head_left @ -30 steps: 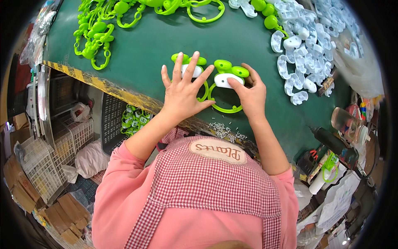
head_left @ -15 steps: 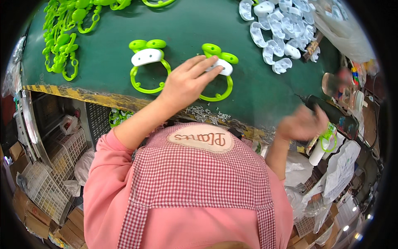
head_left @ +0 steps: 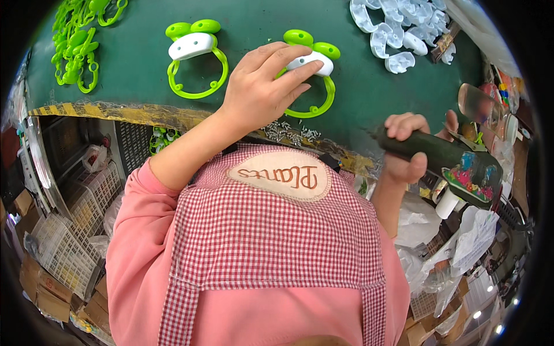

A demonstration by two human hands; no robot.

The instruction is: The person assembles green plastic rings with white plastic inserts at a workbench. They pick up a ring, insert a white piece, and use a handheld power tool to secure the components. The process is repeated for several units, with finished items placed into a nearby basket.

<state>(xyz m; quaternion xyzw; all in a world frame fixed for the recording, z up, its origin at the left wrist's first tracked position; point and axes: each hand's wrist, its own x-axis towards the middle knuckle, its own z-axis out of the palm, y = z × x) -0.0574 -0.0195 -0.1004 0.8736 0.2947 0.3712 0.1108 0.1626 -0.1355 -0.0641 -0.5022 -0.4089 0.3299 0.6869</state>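
My left hand (head_left: 262, 86) rests on a white plastic piece (head_left: 316, 62) with two holes, its fingertips holding the piece down on a green plastic ring (head_left: 330, 106) with two oval knobs. To the left, a second green ring (head_left: 199, 94) lies on the table with a white piece (head_left: 191, 46) across it. My right hand (head_left: 411, 144) is wrapped round a dark electric screwdriver (head_left: 433, 151), whose front end points left and is blurred. Loose screws (head_left: 283, 133) lie in a pile at the table's near edge, beneath my left wrist.
Green plastic parts (head_left: 75, 52) are heaped at the far left of the green table (head_left: 138, 63). Pale translucent pieces (head_left: 398, 34) lie in a pile at the far right, beside a plastic bag (head_left: 482, 40). Crates (head_left: 63, 245) stand below the table on the left.
My right hand has closed on the screwdriver and brought it slightly left. My left hand stays on the white piece. The table's contents sit higher in the view.
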